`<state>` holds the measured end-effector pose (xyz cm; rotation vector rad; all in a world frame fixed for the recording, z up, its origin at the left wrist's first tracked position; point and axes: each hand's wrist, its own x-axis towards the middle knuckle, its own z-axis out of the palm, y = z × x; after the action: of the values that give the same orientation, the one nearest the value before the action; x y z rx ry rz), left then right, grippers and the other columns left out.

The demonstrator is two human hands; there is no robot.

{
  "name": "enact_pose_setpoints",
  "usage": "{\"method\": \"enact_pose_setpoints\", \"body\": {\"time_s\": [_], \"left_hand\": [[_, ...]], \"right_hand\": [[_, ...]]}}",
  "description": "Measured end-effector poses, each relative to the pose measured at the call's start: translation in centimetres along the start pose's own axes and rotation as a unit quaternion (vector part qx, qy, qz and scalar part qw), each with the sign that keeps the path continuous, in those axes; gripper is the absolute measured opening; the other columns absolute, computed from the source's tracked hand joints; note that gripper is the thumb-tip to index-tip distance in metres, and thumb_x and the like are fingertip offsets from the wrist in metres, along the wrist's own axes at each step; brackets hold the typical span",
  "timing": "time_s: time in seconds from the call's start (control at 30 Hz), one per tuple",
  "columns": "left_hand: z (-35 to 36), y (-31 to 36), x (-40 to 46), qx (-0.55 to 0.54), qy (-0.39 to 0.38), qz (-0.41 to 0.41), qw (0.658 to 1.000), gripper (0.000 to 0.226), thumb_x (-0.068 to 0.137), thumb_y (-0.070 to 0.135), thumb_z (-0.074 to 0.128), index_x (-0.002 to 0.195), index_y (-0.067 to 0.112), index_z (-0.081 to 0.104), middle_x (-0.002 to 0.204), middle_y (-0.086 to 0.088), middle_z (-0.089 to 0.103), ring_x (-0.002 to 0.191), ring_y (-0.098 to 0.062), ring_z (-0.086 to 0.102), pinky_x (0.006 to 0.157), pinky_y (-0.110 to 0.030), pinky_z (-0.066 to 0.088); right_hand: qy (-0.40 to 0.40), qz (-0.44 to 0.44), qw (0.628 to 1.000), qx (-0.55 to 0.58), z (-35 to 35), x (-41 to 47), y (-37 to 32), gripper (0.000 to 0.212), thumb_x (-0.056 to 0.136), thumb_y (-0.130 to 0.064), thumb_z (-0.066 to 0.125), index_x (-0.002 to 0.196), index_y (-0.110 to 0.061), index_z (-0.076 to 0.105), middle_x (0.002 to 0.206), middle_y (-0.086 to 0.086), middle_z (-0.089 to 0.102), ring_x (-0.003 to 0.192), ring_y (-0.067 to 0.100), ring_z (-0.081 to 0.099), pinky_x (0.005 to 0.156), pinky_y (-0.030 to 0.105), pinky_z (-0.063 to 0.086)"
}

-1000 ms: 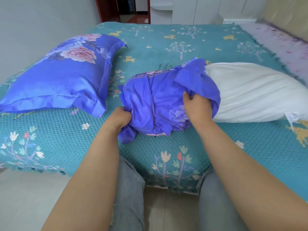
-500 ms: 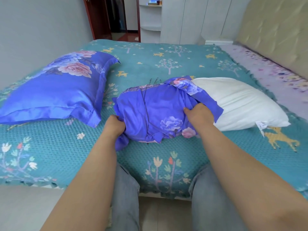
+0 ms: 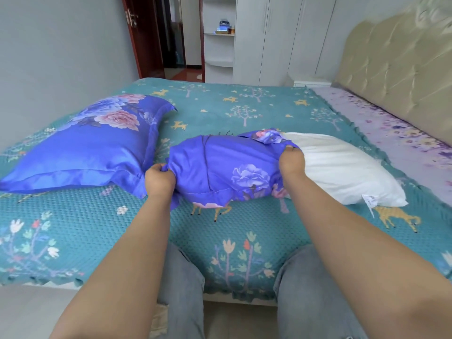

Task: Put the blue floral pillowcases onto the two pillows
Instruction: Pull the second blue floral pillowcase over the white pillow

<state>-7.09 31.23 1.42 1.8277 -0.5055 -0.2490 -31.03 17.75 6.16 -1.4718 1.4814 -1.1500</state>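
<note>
a blue pillowcase (image 3: 227, 172) is bunched over the left end of a white pillow (image 3: 342, 172) on the teal bedspread (image 3: 220, 241) — the right part of the pillow is left bare. the case's left edge is gripped by the left hand (image 3: 159, 178), its gathered opening by the right hand (image 3: 292, 161). 1 covered pillow (image 3: 80, 152) is seen at the left, just beside the left hand.

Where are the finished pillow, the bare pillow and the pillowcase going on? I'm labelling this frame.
Finished pillow (image 3: 80, 155): head view, plain blue middle.
Bare pillow (image 3: 342, 167): head view, uncovered white part.
Pillowcase (image 3: 227, 167): head view, bunched blue fabric between the hands.
</note>
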Motion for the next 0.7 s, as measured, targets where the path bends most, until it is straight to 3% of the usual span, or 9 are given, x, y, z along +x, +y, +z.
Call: {"method": "enact_pose_setpoints", "body": {"time_s": [0.1,0.2,0.33,0.43,0.5,0.6,0.7], "left_hand": [[-1.0,0.8,1.3,0.052,0.021,0.025,0.998,0.017,0.087,0.015,0.05,0.09,0.01,0.066,0.077,-0.012,0.059,0.073,-0.025,0.053,0.068,-0.03,0.042],[-1.6,0.4,2.1,0.087,0.029,0.024,0.996,0.018,0.089,0.02,0.056,0.098,0.011,0.068,0.086,-0.011,0.063,0.084,-0.027,0.059,0.077,-0.03,0.043],[-0.9,-1.1,2.0,0.073,0.02,-0.002,0.997,0.025,0.088,0.026,0.062,0.103,0.006,0.069,0.099,-0.019,0.068,0.096,-0.032,0.063,0.082,-0.033,0.046],[-0.6,-3.0,1.8,0.109,-0.022,-0.029,0.993,0.027,0.088,0.023,0.063,0.099,-0.001,0.067,0.1,-0.026,0.067,0.097,-0.035,0.063,0.082,-0.035,0.045],[-1.1,-4.3,1.7,0.181,-0.069,-0.031,0.981,0.026,0.088,0.02,0.063,0.097,-0.005,0.064,0.103,-0.029,0.065,0.098,-0.038,0.061,0.083,-0.038,0.044],[-1.3,-3.9,1.6,0.269,-0.06,0.048,0.96,0.025,0.087,0.018,0.057,0.109,0.008,0.059,0.117,-0.021,0.06,0.111,-0.037,0.054,0.093,-0.041,0.041],[0.6,-0.8,0.6,0.282,-0.065,0.192,0.938,0.039,0.091,0.038,0.052,0.124,0.017,0.055,0.127,-0.012,0.056,0.119,-0.035,0.048,0.099,-0.043,0.039]], "right_hand": [[-0.072,-0.074,0.974,-0.203,-0.6,-1.0,1.1,0.063,0.084,-0.057,0.058,0.116,-0.003,0.053,0.114,0.015,0.061,0.109,0.031,0.057,0.084,0.034,0.042],[-0.065,-0.117,0.935,-0.327,-3.4,0.0,2.6,0.062,0.082,-0.054,0.062,0.118,-0.006,0.048,0.116,0.019,0.061,0.108,0.035,0.057,0.082,0.038,0.043],[-0.008,-0.094,0.932,-0.351,-7.2,1.6,3.4,0.056,0.088,-0.054,0.054,0.119,-0.008,0.046,0.111,0.022,0.062,0.104,0.038,0.058,0.077,0.039,0.042],[-0.03,-0.077,0.928,-0.364,-7.2,0.4,5.4,0.054,0.09,-0.053,0.05,0.12,-0.008,0.048,0.113,0.02,0.062,0.107,0.036,0.058,0.081,0.039,0.043],[-0.071,-0.064,0.903,-0.418,-6.4,-0.5,6.6,0.047,0.093,-0.048,0.048,0.12,-0.009,0.052,0.119,0.016,0.061,0.111,0.032,0.058,0.086,0.037,0.043],[-0.137,-0.059,0.798,-0.584,-5.4,-1.5,5.1,0.038,0.094,-0.033,0.051,0.127,-0.016,0.053,0.134,0.002,0.053,0.123,0.025,0.051,0.094,0.035,0.042],[-0.217,-0.077,0.66,-0.715,-4.0,-2.3,1.3,0.042,0.09,-0.041,0.053,0.126,-0.021,0.055,0.132,-0.005,0.053,0.119,0.023,0.054,0.085,0.036,0.045]]}}
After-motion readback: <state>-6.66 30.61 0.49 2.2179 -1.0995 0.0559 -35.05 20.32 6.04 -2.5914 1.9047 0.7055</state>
